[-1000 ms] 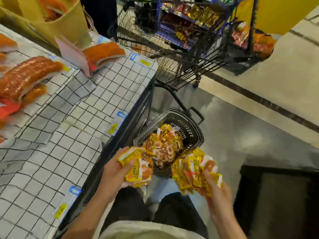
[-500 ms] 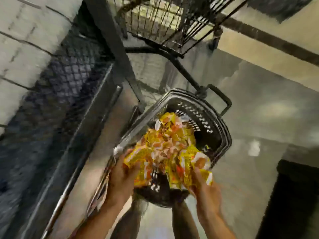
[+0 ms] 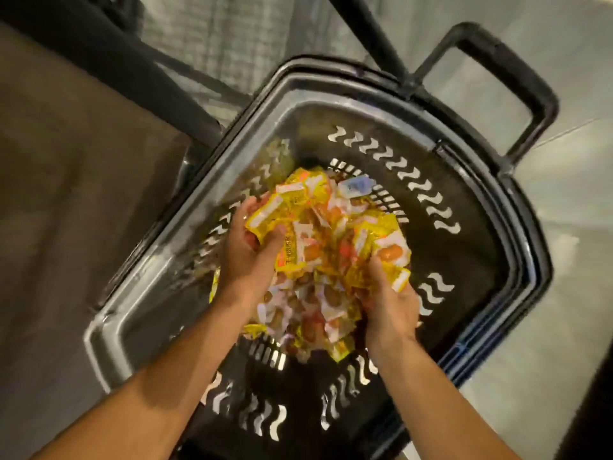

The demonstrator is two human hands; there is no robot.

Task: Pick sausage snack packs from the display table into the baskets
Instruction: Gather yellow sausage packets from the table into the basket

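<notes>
A black plastic basket (image 3: 471,200) with wavy slots stands on the floor below me. Inside it lies a heap of yellow sausage snack packs (image 3: 318,303). Both my hands are down inside the basket, over the heap. My left hand (image 3: 248,257) grips a bunch of yellow packs (image 3: 282,214) at the heap's left side. My right hand (image 3: 388,303) clutches another bunch of packs (image 3: 381,247) at the heap's right side. Which packs are loose and which are held is hard to tell where the bunches meet the heap.
The basket's pull handle (image 3: 497,78) sticks out at the upper right. The dark side panel of the display table (image 3: 66,194) rises on the left, with a black frame bar (image 3: 139,58) above it. Pale tiled floor (image 3: 564,260) lies to the right.
The view has dropped from the display table top to the basket. Both hands, each with a bunch of packs, have gone from above the basket's rim down onto the heap inside.
</notes>
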